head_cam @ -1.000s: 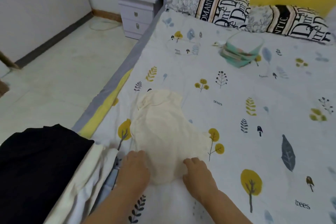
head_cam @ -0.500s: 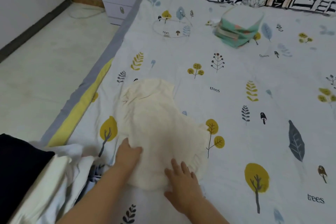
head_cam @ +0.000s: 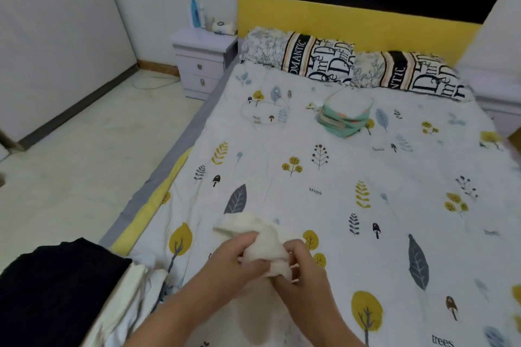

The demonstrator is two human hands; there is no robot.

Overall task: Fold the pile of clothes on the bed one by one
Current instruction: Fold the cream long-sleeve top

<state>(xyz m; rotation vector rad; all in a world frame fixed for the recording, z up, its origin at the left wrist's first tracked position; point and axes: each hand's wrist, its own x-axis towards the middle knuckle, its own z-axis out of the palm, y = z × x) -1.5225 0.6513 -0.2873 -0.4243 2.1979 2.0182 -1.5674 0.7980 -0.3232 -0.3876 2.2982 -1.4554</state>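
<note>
A small cream garment (head_cam: 260, 245) is bunched up and lifted off the bed between both hands, with part of it hanging down toward me. My left hand (head_cam: 234, 260) grips its left side, fingers curled into the cloth. On the other side my right hand (head_cam: 303, 267) pinches the fabric. The pile of unfolded clothes (head_cam: 64, 287) lies at the lower left: a black garment on top, white and cream pieces under it. A folded stack of teal and white clothes (head_cam: 345, 114) sits far up the bed near the pillows.
The bed sheet (head_cam: 338, 191) is white with tree and leaf prints. Two patterned pillows (head_cam: 352, 65) lean on the yellow and black headboard (head_cam: 366, 3). A white nightstand (head_cam: 203, 62) stands left of the bed, beside bare tiled floor (head_cam: 84, 155).
The cream garment lay flat under both hands; now it is gathered and lifted off the sheet between them. The view has tilted up toward the headboard.
</note>
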